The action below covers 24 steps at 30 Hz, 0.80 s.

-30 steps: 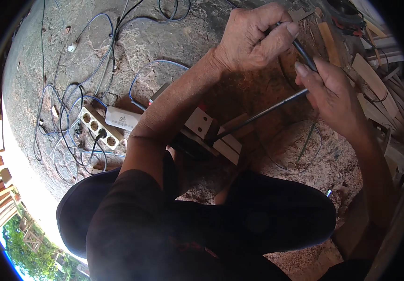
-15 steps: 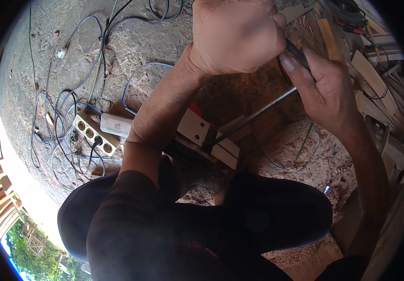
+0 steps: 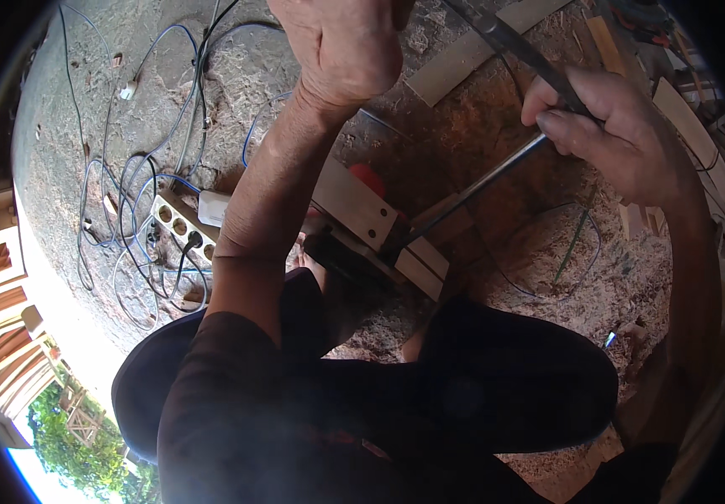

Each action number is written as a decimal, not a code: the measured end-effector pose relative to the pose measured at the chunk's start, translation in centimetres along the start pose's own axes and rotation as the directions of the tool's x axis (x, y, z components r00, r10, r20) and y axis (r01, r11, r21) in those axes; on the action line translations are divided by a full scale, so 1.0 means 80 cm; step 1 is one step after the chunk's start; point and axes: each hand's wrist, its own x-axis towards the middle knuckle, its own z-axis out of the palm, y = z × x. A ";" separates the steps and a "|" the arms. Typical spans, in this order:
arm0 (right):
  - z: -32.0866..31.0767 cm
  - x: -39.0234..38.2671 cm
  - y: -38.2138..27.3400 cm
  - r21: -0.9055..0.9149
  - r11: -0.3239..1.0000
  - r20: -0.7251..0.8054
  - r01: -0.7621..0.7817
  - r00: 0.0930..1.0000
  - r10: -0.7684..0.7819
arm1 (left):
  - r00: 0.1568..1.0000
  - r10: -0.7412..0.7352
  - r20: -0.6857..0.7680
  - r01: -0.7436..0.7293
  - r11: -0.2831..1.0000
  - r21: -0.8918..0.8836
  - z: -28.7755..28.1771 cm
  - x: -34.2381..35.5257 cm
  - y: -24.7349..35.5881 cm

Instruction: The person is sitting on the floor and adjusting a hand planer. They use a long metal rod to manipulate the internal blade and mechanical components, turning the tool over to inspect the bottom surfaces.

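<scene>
My right hand (image 3: pixel 614 130) is closed round a dark metal bar (image 3: pixel 526 52) that slants up and left from it. Just beneath these fingers ends a thin, shiny metal rod (image 3: pixel 493 176). Its lower end meets a wooden piece with dark round holes (image 3: pixel 354 202) and a grooved wooden block (image 3: pixel 423 267), low between my knees. My left hand (image 3: pixel 346 46) is a fist at the upper edge, apart from the bar; its fingers are partly cut off, and whatever they hold is hidden. Something red (image 3: pixel 367 178) shows behind the wooden piece.
On the left, a power strip (image 3: pixel 180 225) with a plug in it lies among tangled cables (image 3: pixel 140 160). A flat board (image 3: pixel 463 71) lies ahead, and wood offcuts (image 3: pixel 686 126) are piled at the right. Shavings (image 3: pixel 581 260) cover the ground by my right knee.
My left hand has moved left, away from the bar and my right hand. My right hand has shifted right, still gripping the bar, more of which now shows.
</scene>
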 end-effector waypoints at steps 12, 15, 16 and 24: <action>-0.005 -0.020 0.012 0.022 0.999 0.078 0.032 0.996 -0.034 | 0.965 -0.191 0.177 0.121 0.931 0.344 -0.046 0.010 -0.011; -0.007 -0.027 0.028 0.158 0.987 0.053 0.028 0.998 -0.037 | 0.981 -0.174 0.081 0.120 0.885 0.451 -0.057 -0.014 -0.001; -0.009 -0.030 0.038 0.204 0.977 0.047 0.053 0.997 -0.063 | 0.983 -0.179 0.037 0.139 0.865 0.483 -0.070 -0.025 0.002; 0.021 -0.053 0.210 0.721 0.690 -0.405 0.062 0.846 0.347 | 0.829 -0.067 -0.556 0.509 0.504 0.698 -0.099 -0.207 0.046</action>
